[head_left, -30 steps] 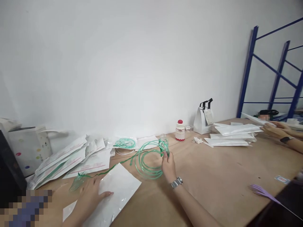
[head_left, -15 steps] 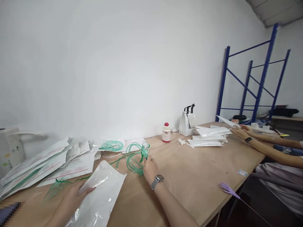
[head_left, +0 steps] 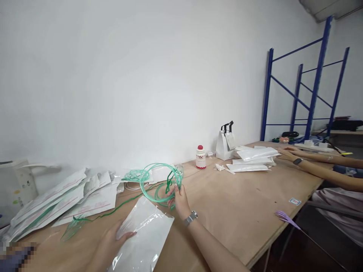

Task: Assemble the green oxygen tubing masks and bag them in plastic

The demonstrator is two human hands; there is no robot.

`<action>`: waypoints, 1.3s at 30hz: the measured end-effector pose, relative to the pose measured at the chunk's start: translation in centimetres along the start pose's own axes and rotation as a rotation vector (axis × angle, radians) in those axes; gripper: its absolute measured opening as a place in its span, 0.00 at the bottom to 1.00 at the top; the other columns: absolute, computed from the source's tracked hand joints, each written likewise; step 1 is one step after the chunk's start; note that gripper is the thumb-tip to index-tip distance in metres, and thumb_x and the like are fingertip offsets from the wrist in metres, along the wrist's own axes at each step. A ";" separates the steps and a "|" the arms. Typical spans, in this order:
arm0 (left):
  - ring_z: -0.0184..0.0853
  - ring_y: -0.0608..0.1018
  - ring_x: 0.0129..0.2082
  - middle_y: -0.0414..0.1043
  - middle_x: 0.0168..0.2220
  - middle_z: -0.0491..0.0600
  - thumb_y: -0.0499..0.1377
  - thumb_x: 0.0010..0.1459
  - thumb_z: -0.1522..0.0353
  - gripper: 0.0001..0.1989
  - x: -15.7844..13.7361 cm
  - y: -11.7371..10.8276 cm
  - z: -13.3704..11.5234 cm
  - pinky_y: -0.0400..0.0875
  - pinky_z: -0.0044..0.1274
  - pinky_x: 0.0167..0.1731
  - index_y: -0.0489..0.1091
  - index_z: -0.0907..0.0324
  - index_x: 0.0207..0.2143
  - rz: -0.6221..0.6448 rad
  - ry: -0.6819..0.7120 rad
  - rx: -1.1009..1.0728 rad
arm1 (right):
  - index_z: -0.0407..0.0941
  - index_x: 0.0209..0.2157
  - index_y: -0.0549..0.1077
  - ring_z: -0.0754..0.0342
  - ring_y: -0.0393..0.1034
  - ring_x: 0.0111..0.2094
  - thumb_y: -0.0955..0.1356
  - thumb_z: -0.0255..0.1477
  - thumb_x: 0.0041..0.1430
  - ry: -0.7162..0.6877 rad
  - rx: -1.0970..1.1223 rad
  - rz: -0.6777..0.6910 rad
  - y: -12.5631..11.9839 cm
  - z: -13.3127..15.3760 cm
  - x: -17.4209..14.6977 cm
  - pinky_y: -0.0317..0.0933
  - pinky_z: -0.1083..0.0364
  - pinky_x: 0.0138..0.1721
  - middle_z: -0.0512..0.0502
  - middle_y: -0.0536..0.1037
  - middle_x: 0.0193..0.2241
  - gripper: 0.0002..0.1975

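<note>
A coil of clear green tubing point(head_left: 144, 185) hangs from my right hand point(head_left: 178, 200), its fingers closed round one side of the loops. Dark green strap bunches up just above those fingers. My left hand point(head_left: 117, 240) grips a white pouch with a glossy clear face point(head_left: 147, 230), thumb on top and other fingers hidden beneath. The pouch's upper end lies just below the coil. To the left, a clear green mask point(head_left: 72, 228) rests on the table, with a dark green strap point(head_left: 121, 206) running from it towards the coil.
Printed white pouches point(head_left: 59, 200) pile up at left beside a white jug point(head_left: 17, 185). Further back stand a red-topped bottle point(head_left: 200, 158) and a white bag point(head_left: 225, 145). White packets point(head_left: 255, 158) lie near another person's hands point(head_left: 287, 155). A purple claw-ended stick point(head_left: 286, 219) crosses the table edge.
My right hand has lifted the tubing coil off the table, and its loops now hang more upright. My left hand and the pouch have shifted right, closer to the coil.
</note>
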State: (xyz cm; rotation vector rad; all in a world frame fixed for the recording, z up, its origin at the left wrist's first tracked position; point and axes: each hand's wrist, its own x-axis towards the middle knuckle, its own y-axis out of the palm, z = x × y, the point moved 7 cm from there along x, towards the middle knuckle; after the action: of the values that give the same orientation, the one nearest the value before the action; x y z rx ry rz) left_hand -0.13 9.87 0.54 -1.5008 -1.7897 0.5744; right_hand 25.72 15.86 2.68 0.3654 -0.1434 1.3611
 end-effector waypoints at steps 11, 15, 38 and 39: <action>0.45 0.70 0.51 0.74 0.46 0.48 0.55 0.49 0.58 0.24 -0.7 -0.1 0.9 0.62 0.32 0.50 0.68 0.59 0.47 0.062 -0.008 -0.233 | 0.48 0.28 0.53 0.61 0.58 0.09 0.59 0.50 0.52 0.056 0.112 -0.007 -0.7 -1.3 0.9 0.51 0.60 0.08 0.59 0.65 0.16 0.19; 0.43 0.68 0.52 0.70 0.50 0.48 0.55 0.50 0.58 0.23 -0.8 -0.9 0.5 0.59 0.32 0.52 0.68 0.59 0.47 0.027 0.052 -0.338 | 0.48 0.27 0.53 0.61 0.57 0.09 0.59 0.52 0.50 0.063 0.103 0.081 0.1 -1.3 0.8 0.49 0.60 0.08 0.59 0.65 0.16 0.21; 0.45 0.74 0.43 0.77 0.41 0.47 0.61 0.44 0.58 0.21 -0.4 -3.2 1.4 0.67 0.30 0.43 0.73 0.57 0.40 0.075 -0.002 -0.271 | 0.46 0.26 0.66 0.60 0.56 0.13 0.64 0.38 0.53 0.058 -0.315 0.677 1.2 0.4 -0.6 0.49 0.61 0.16 0.58 0.63 0.12 0.10; 0.46 0.74 0.44 0.76 0.41 0.47 0.61 0.43 0.58 0.22 -0.4 -3.5 1.6 0.67 0.30 0.43 0.73 0.57 0.41 0.056 -0.005 -0.273 | 0.46 0.24 0.66 0.60 0.56 0.14 0.64 0.37 0.52 0.049 -0.336 0.690 0.9 0.8 -0.6 0.50 0.61 0.16 0.57 0.63 0.13 0.10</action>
State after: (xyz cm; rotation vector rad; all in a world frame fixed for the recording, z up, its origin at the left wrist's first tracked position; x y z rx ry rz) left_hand -3.60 8.92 1.99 -1.7368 -1.8943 0.3713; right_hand 24.78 15.22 3.37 -0.0138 -0.4834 1.9838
